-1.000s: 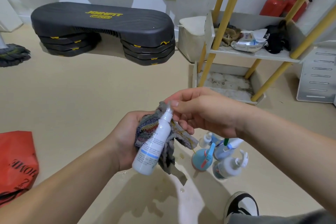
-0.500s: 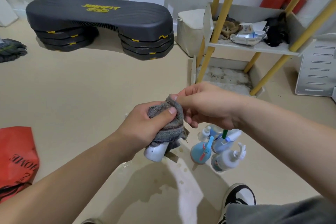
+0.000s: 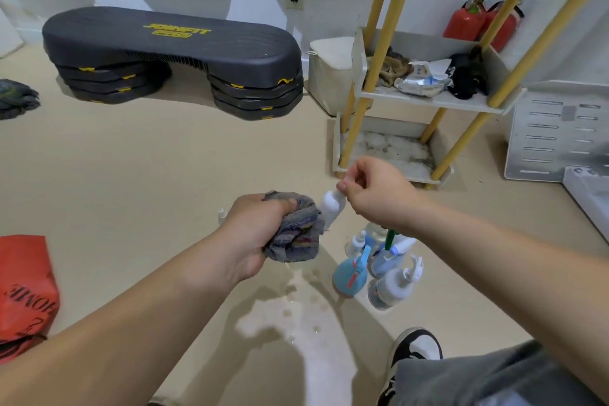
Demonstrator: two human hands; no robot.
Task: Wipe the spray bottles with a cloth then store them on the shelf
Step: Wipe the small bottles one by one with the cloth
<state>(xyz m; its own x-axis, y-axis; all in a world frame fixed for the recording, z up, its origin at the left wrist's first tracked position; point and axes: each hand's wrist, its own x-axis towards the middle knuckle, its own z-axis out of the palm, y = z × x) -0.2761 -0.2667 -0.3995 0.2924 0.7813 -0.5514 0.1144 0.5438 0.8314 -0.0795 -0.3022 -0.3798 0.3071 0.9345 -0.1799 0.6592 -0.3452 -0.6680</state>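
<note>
The right hand (image 3: 372, 194) pinches the top of a small white spray bottle (image 3: 330, 208), held in the air above the floor, while the left hand (image 3: 253, 231) grips a bunched grey cloth (image 3: 295, 234) against its side. A good wipe would turn the bottle inside the cloth, covering the whole body. The bottle looks smooth, slim and probably wet.
</note>
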